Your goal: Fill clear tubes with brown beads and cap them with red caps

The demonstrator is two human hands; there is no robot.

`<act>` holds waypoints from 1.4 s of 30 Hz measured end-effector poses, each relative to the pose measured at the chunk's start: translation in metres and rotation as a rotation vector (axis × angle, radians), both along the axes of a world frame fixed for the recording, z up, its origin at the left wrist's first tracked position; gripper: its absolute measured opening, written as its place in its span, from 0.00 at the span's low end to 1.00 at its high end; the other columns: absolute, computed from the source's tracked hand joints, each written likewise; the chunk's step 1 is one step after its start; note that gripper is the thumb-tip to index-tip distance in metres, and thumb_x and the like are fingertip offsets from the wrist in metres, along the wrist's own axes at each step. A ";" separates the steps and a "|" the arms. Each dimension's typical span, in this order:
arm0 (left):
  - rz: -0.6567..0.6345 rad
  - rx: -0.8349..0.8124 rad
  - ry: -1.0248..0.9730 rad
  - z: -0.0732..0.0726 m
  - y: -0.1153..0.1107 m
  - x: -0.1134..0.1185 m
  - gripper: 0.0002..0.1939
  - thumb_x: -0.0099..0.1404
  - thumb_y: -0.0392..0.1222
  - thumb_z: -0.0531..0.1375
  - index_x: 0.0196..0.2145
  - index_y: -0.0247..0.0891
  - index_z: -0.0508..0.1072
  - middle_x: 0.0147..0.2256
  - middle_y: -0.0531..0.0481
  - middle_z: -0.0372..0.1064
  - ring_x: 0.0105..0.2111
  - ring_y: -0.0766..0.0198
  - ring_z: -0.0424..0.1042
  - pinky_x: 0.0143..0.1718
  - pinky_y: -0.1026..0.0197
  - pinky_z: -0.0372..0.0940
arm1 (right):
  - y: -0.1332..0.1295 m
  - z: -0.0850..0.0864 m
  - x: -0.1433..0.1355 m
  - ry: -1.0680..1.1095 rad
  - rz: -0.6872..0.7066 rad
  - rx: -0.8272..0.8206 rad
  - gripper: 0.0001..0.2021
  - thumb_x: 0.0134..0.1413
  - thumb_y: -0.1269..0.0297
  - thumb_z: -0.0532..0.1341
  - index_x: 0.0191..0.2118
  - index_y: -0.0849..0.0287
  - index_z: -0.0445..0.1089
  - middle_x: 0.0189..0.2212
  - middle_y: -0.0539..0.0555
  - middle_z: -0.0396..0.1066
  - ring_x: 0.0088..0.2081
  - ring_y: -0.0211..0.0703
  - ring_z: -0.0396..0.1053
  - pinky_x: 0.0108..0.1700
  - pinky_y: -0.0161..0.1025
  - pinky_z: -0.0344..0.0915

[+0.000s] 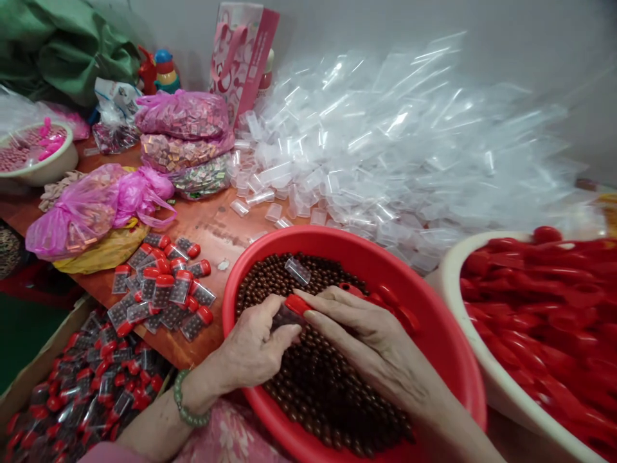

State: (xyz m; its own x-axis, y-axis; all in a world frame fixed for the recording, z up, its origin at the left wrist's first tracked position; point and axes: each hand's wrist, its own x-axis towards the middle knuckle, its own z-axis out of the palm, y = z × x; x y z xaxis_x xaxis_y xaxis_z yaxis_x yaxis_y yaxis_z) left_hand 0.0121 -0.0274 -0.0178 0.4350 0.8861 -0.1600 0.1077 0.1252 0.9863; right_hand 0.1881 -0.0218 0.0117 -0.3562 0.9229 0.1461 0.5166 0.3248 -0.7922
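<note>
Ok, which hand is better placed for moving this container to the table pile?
Probably the left hand: it holds the container and is nearer the pile; the right hand is at the red cap.

1. On my head feed, the left hand (254, 342) holds a clear container (283, 316).
2. I see the right hand (369, 329) pinching the red cap (297, 304).
3. Beneath both, a red basin (450, 350) holds brown beads (332, 399).
4. Rightward, I spot red pieces (544, 308) filling a cream tub (452, 283).
5. Leftward, red-capped containers (164, 289) lie piled.
</note>
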 end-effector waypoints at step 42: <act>0.031 -0.155 -0.266 0.001 0.007 0.004 0.20 0.66 0.41 0.56 0.55 0.33 0.67 0.41 0.46 0.71 0.32 0.68 0.69 0.38 0.64 0.67 | -0.011 -0.034 -0.009 -0.202 -0.019 0.426 0.38 0.54 0.45 0.62 0.63 0.63 0.54 0.50 0.66 0.70 0.49 0.55 0.71 0.48 0.49 0.72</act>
State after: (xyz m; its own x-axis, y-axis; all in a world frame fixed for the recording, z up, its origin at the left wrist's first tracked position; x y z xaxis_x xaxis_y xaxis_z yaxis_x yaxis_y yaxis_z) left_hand 0.0165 -0.0202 -0.0168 0.4530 0.8734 -0.1786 -0.1583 0.2759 0.9481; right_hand 0.1795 -0.0325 -0.0223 -0.4002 0.8025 0.4426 0.6557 0.5881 -0.4735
